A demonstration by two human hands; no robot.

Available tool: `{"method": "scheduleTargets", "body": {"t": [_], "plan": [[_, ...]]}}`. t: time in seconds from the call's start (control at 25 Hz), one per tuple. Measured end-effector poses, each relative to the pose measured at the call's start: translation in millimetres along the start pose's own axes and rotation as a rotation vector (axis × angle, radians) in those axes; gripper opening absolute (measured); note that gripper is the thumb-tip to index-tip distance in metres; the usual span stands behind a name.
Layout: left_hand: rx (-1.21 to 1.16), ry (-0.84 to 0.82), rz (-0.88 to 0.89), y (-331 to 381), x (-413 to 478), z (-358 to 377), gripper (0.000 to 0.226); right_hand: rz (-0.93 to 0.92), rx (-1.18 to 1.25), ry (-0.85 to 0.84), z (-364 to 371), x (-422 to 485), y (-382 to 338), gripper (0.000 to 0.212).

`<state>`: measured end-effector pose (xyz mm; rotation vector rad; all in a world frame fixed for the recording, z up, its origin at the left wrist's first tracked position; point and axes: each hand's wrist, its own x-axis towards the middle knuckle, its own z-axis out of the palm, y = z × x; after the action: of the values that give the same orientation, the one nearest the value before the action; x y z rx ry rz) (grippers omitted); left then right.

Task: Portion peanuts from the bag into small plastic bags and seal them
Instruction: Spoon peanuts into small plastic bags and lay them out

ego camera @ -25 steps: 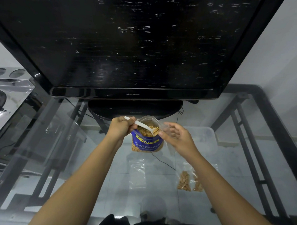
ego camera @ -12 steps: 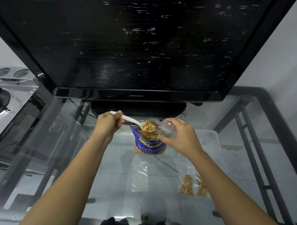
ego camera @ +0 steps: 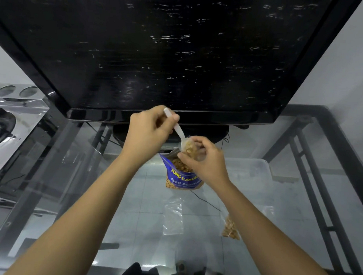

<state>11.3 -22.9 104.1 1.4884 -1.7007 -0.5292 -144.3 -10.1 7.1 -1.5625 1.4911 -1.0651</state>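
Large black flat-screen TV (ego camera: pixel 169 54), switched off, fills the upper view; its glossy screen carries scattered streaky reflections. It stands on an oval black base (ego camera: pixel 217 132) on a glass-topped bench (ego camera: pixel 277 202) with a black metal frame (ego camera: pixel 323 183). Pale tiled floor (ego camera: pixel 132 228) shows through the glass. Light grey wall (ego camera: pixel 354 61) at right. A shiny silver appliance (ego camera: pixel 10 119) sits at left. Lighting even and dim.

The big TV (ego camera: pixel 179 55) blocks the back of the glass table (ego camera: pixel 71 195), while the front is open between an empty bag (ego camera: pixel 173 217) and a filled bag (ego camera: pixel 231 228).
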Motion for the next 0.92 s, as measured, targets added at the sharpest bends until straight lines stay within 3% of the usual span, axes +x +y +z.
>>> {"method": "scheduleTargets", "body": {"t": [0.08,0.12,0.2,0.28,0.36,0.48,0.56,0.64,0.76,0.92], "plan": [[0.155,0.077,0.259,20,-9,-10,0.016,-0.009,0.062,0.023,2,-1,-3,0.049],[0.143,0.149,0.281,23,-9,-14,0.015,-0.002,0.085,0.030,2,-1,-3,0.051],[-0.044,0.296,0.093,9,2,-22,0.014,0.023,0.125,0.045,-1,-2,-2,0.052],[-0.314,0.319,-0.170,-20,13,-19,0.014,0.051,0.162,0.065,-6,-4,2,0.052],[-0.318,0.161,-0.257,-50,8,-2,0.017,0.099,0.210,0.088,-12,-6,9,0.050],[-0.047,-0.138,-0.049,-71,-18,30,0.010,0.182,0.247,0.097,-19,-12,23,0.046],[0.038,-0.227,0.036,-75,-25,45,0.013,0.232,0.246,0.058,-19,-15,32,0.046],[0.063,-0.214,-0.098,-78,-25,57,0.016,0.271,0.251,0.029,-18,-19,38,0.044],[-0.106,-0.090,-0.468,-77,-23,70,0.016,0.292,0.266,0.018,-20,-21,38,0.046],[-0.351,-0.077,-0.692,-66,-25,73,0.015,0.301,0.322,-0.017,-23,-23,37,0.043]]}}
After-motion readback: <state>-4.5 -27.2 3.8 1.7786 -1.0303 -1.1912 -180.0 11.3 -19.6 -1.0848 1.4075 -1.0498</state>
